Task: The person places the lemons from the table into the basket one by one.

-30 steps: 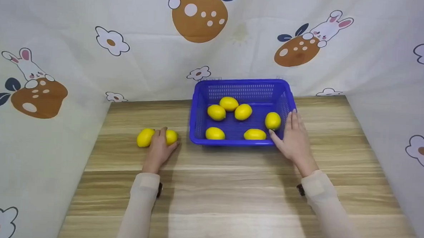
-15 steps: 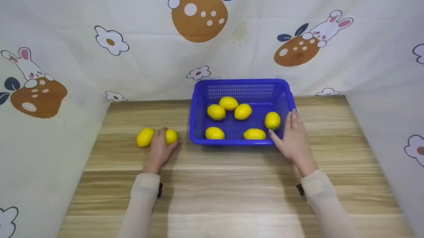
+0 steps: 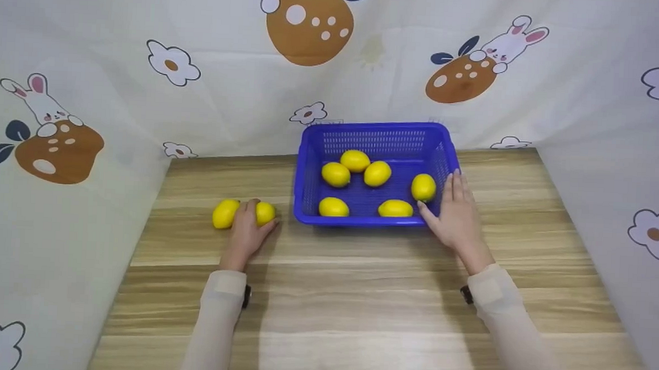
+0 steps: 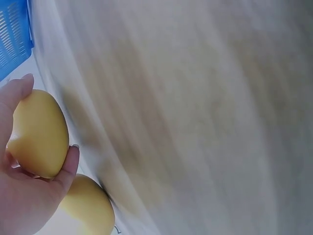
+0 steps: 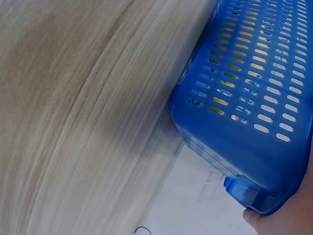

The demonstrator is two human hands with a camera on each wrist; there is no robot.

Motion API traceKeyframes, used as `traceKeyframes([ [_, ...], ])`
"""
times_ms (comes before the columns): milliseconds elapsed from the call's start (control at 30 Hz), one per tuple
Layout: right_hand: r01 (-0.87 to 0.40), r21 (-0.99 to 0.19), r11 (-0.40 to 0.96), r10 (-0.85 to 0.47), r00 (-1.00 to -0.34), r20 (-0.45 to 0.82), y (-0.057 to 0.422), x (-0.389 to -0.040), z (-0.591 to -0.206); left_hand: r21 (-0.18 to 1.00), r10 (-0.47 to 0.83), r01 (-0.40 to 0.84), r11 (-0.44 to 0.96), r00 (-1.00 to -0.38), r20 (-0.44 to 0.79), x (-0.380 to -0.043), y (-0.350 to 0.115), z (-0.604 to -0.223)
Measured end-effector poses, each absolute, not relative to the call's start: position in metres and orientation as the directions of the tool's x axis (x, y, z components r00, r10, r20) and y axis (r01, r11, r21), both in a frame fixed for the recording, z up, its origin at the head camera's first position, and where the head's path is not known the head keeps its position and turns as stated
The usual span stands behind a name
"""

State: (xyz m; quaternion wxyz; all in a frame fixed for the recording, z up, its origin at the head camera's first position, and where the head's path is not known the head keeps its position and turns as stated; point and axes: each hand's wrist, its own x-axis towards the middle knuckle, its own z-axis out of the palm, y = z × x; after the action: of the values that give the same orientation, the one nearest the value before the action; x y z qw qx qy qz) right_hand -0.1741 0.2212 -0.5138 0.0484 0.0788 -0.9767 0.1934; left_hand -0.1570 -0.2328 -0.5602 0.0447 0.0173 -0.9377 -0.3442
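My left hand (image 3: 245, 234) grips a yellow lemon (image 3: 265, 213) on the table, left of the blue basket (image 3: 361, 223). In the left wrist view, thumb and fingers curve round that lemon (image 4: 43, 132). A second lemon (image 3: 226, 214) lies just left of the hand, partly behind it. The right hand (image 3: 460, 227) rests on the basket's right rim near the front corner, its fingers extended and its thumb reaching over toward the inside. Several lemons lie inside the basket, one of them, a lemon (image 3: 423, 188), beside the right hand. The right wrist view shows the basket's slotted wall (image 5: 234, 132).
The wood-grain table (image 3: 357, 308) runs toward me in front of the basket. A pale curtain (image 3: 216, 108) printed with rabbits and flowers hangs behind it and along both sides. The back of the basket stands close to this cloth.
Almost nothing differs. The left hand keeps its grip on the lemon at the same place, and the right hand stays on the basket rim.
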Motion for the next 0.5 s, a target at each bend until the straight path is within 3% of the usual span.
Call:
traceKeyframes([
  [500,-0.167,-0.385,0.908,-0.131,-0.985,0.116,0.2209,-0.1748,-0.5137,0.65,-0.049,0.026,0.759,-0.994,0.097,-0.1541,-0.2336,-0.553],
])
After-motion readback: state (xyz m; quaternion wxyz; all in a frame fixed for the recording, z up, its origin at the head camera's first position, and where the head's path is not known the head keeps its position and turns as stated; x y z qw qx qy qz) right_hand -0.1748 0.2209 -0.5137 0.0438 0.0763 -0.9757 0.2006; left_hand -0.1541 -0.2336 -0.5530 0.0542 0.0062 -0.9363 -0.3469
